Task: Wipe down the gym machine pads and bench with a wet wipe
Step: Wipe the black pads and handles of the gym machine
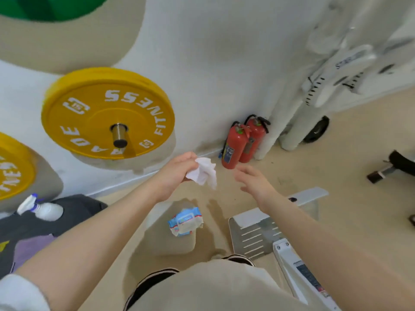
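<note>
Hands: left hand (177, 170) pinches a crumpled white wet wipe (204, 172) at chest height over the floor; right hand (252, 180) hangs just beside it, fingers straight and spread, holding nothing.
Wipe: bunched, one corner dangling, not yet touching any pad.
Pack: the blue-and-white wet wipe pack (186, 221) lies on the floor below the hands, seemingly open at the top.
Risk, wipe: held by a few fingertips only, it could slip and land on the floor, picking up grit; a bunched wipe would also clean in streaks unless spread first.
Risk, pack: left open it may dry out, and it sits near the feet, where it could be trodden on.
Risk, footing: the white metal footplate (251, 234) lies right by the feet, a likely trip.
Floor: beige, smooth, faintly scuffed.
Room: white wall with a yellow weight plate (107, 113) on a peg; two red fire extinguishers (243, 142) in the corner; a spray bottle (40, 208) on dark cloth at left; white machine frame (298, 281) at right. No pad clearly in view.
</note>
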Demonstrator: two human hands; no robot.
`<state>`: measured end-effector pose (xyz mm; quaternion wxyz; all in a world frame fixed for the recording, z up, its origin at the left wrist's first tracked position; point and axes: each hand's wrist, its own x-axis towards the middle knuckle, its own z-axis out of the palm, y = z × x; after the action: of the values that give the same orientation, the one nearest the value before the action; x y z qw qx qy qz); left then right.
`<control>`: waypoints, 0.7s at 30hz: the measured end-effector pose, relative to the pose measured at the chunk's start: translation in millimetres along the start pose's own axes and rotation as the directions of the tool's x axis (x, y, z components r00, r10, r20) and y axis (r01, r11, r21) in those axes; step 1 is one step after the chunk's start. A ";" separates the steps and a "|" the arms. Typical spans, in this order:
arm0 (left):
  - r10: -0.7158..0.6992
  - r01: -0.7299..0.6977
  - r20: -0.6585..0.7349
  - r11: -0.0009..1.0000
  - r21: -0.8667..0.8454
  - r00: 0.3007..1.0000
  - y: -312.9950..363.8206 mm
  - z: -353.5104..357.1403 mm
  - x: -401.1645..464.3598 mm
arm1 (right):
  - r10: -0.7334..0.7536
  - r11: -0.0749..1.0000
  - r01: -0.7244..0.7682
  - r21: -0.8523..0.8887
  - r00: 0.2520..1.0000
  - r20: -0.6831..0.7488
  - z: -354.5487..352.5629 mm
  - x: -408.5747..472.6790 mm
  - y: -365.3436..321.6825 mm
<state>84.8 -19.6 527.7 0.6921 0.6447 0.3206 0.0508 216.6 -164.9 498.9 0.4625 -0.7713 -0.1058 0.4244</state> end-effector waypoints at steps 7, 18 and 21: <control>-0.007 -0.030 0.308 0.993 0.113 0.951 0.9 -22.5 -57.6 | -0.233 0.961 0.232 0.152 0.972 -0.014 60.6 -94.6 6.8; -0.289 0.207 0.758 0.957 0.205 0.584 -57.2 42.4 -146.0 | 0.126 0.797 0.227 0.559 0.844 -0.522 76.0 -258.5 102.4; -0.321 0.126 0.753 0.944 0.306 0.574 -76.2 76.0 -179.0 | 0.194 0.808 0.248 0.535 0.745 -0.638 72.2 -301.8 126.9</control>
<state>-44.0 -184.1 522.2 0.6874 0.6252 0.0626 -0.3643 -53.2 -357.4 549.7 0.6906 -0.6863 0.1911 0.1246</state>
